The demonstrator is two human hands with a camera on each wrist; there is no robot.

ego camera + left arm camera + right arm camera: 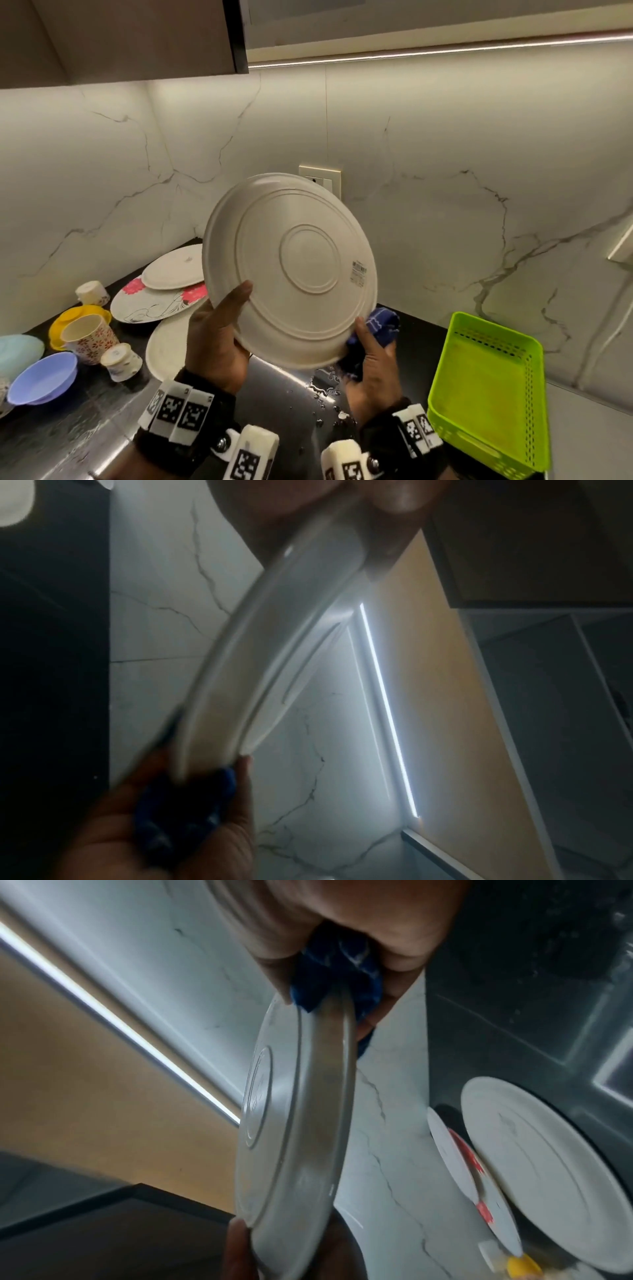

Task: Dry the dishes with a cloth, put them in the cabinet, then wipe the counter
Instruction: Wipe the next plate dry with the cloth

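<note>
The white plate [291, 270] is held up above the desk [281, 394], nearly on edge, its ringed underside facing the person and its front toward the wall. The left hand [215, 339] grips the plate's lower-left rim, thumb on the underside. At the lower-right rim the right hand [371, 359] pinches the rim through the blue cloth [380, 325]. The cloth lies mostly behind the plate, so drying probably continues on that hidden face.

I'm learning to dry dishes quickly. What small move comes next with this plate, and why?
Probably slide the blue cloth along the rim of the white plate: the right hand pinches cloth over the lower edge while the left hand holds the plate upright, underside showing.
</note>
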